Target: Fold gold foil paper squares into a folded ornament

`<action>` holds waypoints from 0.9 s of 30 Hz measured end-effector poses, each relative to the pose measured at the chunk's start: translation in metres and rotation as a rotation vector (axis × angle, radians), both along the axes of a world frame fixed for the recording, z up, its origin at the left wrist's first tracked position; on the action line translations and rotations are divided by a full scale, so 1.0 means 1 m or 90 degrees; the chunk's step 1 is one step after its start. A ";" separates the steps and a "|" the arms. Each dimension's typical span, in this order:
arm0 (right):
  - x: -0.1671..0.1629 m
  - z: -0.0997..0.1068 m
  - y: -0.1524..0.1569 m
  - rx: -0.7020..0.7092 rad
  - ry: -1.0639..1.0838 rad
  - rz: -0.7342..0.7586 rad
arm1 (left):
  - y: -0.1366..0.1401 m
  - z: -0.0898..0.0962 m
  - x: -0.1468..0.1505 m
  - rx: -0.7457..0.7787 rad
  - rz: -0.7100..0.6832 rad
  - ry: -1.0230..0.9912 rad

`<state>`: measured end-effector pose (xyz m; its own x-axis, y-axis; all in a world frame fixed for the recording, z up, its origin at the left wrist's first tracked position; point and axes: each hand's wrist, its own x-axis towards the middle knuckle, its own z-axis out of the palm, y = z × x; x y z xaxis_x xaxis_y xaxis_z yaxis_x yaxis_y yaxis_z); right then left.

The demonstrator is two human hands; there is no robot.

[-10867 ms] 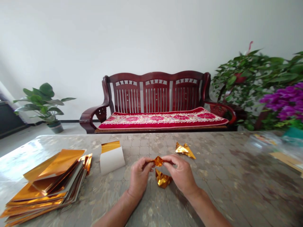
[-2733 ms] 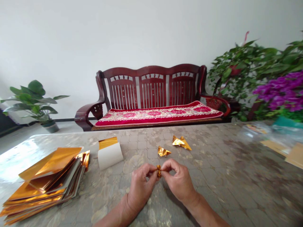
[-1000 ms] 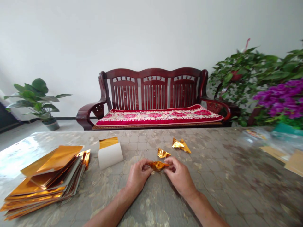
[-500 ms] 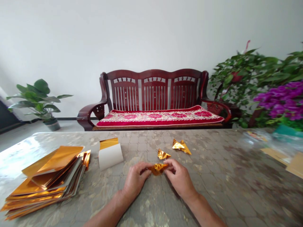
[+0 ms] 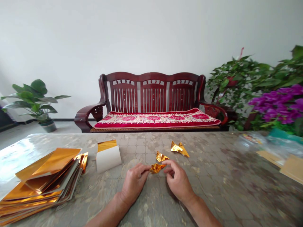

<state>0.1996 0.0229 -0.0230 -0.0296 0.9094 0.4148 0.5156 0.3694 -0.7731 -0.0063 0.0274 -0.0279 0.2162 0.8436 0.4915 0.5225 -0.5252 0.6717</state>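
Observation:
A small folded piece of gold foil paper (image 5: 156, 168), creased and pointed at its ends, is between my two hands over the table. My left hand (image 5: 135, 180) pinches its left tip between thumb and fingers. My right hand (image 5: 178, 181) has its index finger stretched to the right tip, touching it, with the thumb apart below. Just beyond lies one folded gold foil piece (image 5: 162, 156). Farther back and to the right are more folded gold foil pieces (image 5: 180, 148), close together.
At the left sits a messy stack of gold foil sheets (image 5: 44, 189). A curled sheet with a pale back (image 5: 109, 159) lies nearer the middle. Clear plastic packaging (image 5: 252, 140) and brown card (image 5: 293, 168) are at the right. Past the patterned table (image 5: 224, 189) stands a wooden bench (image 5: 153, 77).
My right thumb has drawn back from the foil, leaving the index finger at its tip. My left hand stays at the left tip. The whole view has shifted slightly.

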 end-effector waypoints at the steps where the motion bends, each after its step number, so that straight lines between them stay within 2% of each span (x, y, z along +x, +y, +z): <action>1: 0.004 0.000 0.002 0.014 -0.003 -0.018 | 0.001 0.000 -0.001 0.007 0.031 -0.007; 5: 0.020 -0.001 0.016 0.016 -0.011 -0.171 | 0.010 -0.001 -0.008 0.034 0.127 -0.042; 7: 0.025 -0.001 0.023 -0.002 -0.029 -0.202 | 0.015 -0.001 -0.010 0.045 0.149 -0.046; 14: 0.013 0.003 0.031 -0.048 -0.095 -0.208 | 0.019 -0.001 -0.007 0.048 0.180 -0.033; 21: -0.001 0.005 0.031 -0.031 -0.146 -0.208 | 0.019 -0.006 -0.003 0.022 0.194 -0.048; 27: 0.014 0.008 0.037 -0.017 -0.162 -0.203 | 0.028 -0.003 0.001 0.019 0.228 -0.039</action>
